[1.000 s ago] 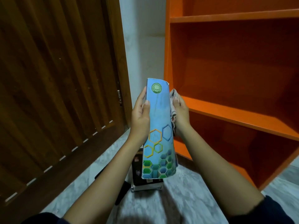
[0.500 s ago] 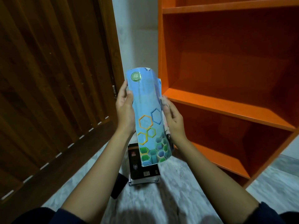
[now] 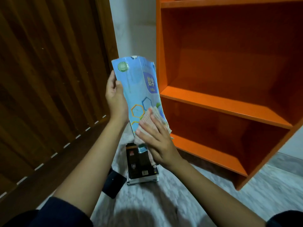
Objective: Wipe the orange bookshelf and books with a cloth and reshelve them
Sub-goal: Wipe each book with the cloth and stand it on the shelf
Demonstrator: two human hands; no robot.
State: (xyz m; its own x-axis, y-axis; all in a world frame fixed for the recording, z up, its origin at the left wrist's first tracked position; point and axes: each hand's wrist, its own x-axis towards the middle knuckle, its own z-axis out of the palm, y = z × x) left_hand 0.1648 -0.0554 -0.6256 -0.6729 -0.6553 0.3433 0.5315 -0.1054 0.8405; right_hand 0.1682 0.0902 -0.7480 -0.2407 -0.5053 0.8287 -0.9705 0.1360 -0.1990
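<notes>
A blue book (image 3: 136,84) with hexagon patterns is held upright in front of me, bent in a curve. My left hand (image 3: 115,97) grips its left edge, thumb on the cover. My right hand (image 3: 158,141) presses a pale cloth (image 3: 150,120) flat against the lower part of the cover with straight fingers. The orange bookshelf (image 3: 218,104) stands to the right, its visible shelves bare.
A stack of books with a black cover on top (image 3: 141,164) lies on the pale marbled floor (image 3: 205,199) below my hands. A dark flat object (image 3: 113,184) lies beside it. A brown wooden door (image 3: 49,87) fills the left side.
My right hand has come round from the book's right edge onto the front cover with the cloth. The book has turned, showing more of its cover.
</notes>
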